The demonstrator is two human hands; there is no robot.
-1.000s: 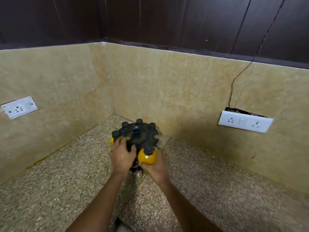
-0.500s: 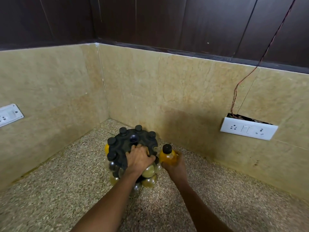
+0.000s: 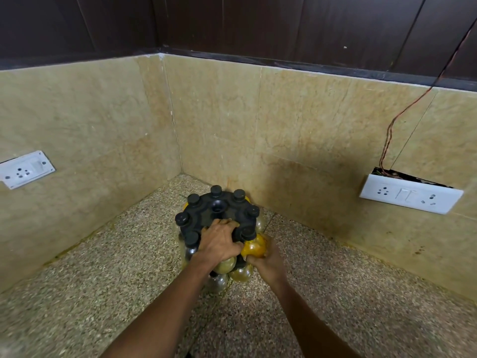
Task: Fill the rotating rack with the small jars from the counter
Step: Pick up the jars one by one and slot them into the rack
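Observation:
A black rotating rack (image 3: 206, 215) stands on the speckled counter near the corner of the walls. Several black-capped jars hang around its top ring, with round glass jars below them. My left hand (image 3: 219, 240) rests on the rack's near edge, gripping its top. My right hand (image 3: 268, 259) holds a round yellow jar (image 3: 254, 248) from below, pressed against the rack's near right side, with the jar's black cap (image 3: 248, 232) at the ring's edge.
Tiled walls meet in a corner just behind the rack. A white socket plate (image 3: 24, 169) sits on the left wall. Another socket plate (image 3: 410, 193) with a loose wire (image 3: 395, 120) above it sits on the right wall. Speckled counter (image 3: 90, 280) spreads left and right.
My right hand has brought the yellow jar from beside the rack in against its near right edge. My left hand stays on the rack's top.

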